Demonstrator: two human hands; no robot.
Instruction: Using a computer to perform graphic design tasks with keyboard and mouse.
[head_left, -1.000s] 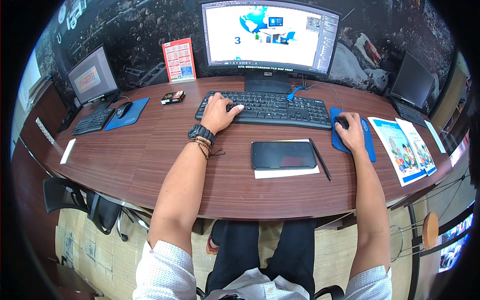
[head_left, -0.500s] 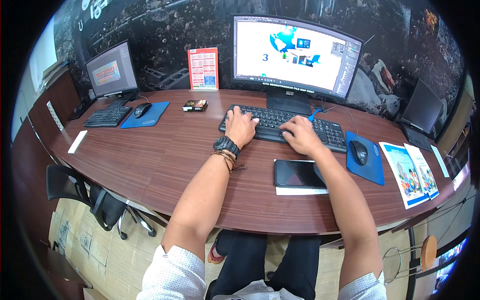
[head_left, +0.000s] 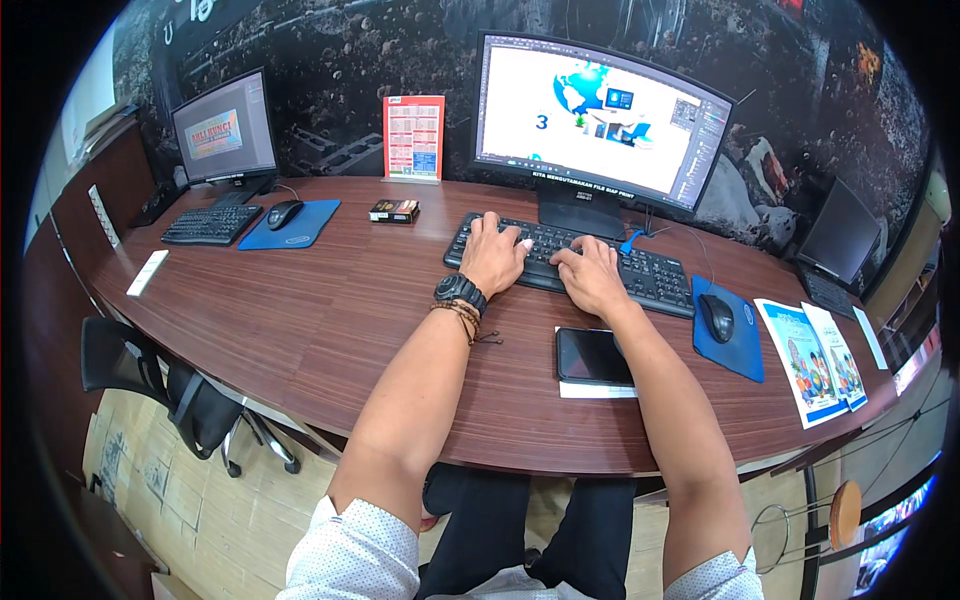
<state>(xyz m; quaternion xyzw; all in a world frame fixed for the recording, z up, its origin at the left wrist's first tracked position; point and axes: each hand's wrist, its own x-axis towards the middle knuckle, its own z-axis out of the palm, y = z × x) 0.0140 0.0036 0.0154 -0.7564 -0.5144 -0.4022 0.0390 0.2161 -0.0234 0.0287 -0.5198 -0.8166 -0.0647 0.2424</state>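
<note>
Both my hands rest on a black keyboard [head_left: 655, 278] on the brown wooden desk. My left hand [head_left: 490, 258], with a black watch [head_left: 458, 291] and a beaded bracelet at the wrist, has its fingers spread over the left keys, thumb toward the middle. Over the middle keys, my right hand [head_left: 596, 284] curves its fingers apart, holding nothing. Behind the keyboard stands a large monitor [head_left: 590, 120] showing a globe and a desk picture. A dark phone [head_left: 590, 356] lies on white paper [head_left: 597, 391], close to my right forearm, which partly covers it.
A black mouse [head_left: 717, 317] sits on a blue pad [head_left: 738, 357] to the right, beside printed booklets [head_left: 800, 365]. Leftward are a small box [head_left: 394, 211], a calendar stand [head_left: 413, 140], and another monitor [head_left: 222, 130], keyboard [head_left: 210, 225] and mouse [head_left: 285, 214]. An office chair [head_left: 122, 355] stands at the left edge.
The view has shifted slightly. On the keyboard my right hand has slid a little left, and my left hand a little right, so they are closer together.
</note>
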